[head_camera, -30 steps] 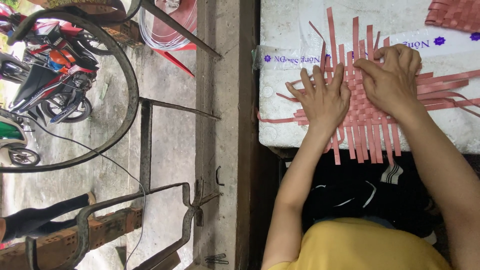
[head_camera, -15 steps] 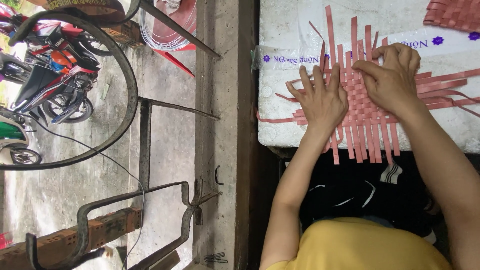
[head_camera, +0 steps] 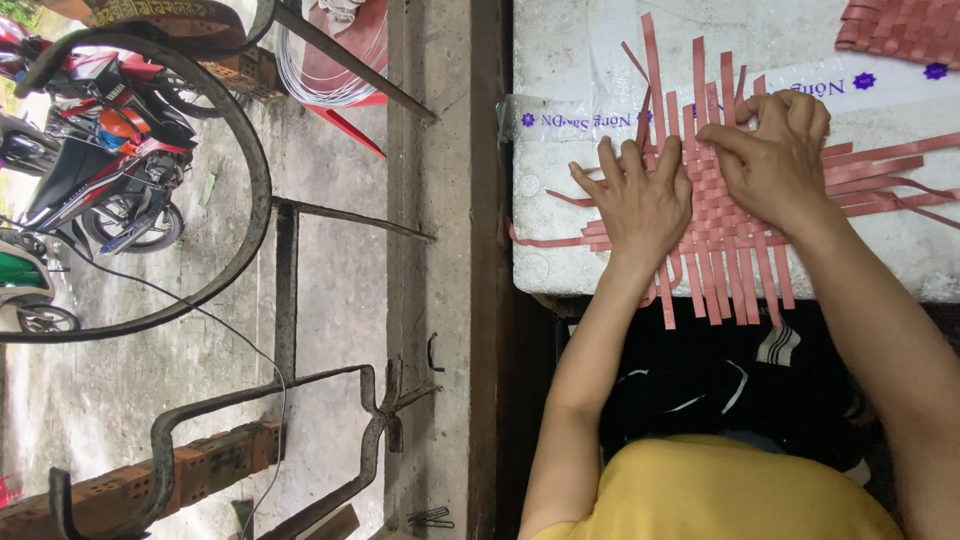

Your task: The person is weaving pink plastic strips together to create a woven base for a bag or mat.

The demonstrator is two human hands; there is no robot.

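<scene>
A flat mat of woven pink strips (head_camera: pixel 735 235) lies on a white foam board (head_camera: pixel 560 130). My left hand (head_camera: pixel 640 200) presses flat on the mat's left part, fingers spread. My right hand (head_camera: pixel 770 155) rests on the upper middle of the weave, fingers curled onto the strips. Loose strip ends stick out on all sides, some hanging over the board's near edge.
A second woven pink piece (head_camera: pixel 900 28) lies at the board's far right corner. A concrete ledge (head_camera: pixel 435 300) runs left of the board. Beyond it are curved metal bars (head_camera: pixel 250 200), bricks (head_camera: pixel 200 470), parked motorbikes (head_camera: pixel 90 170) and a red stool (head_camera: pixel 345 70).
Both hands have shifted only slightly on the weave; my left fingers spread a little more over the strips.
</scene>
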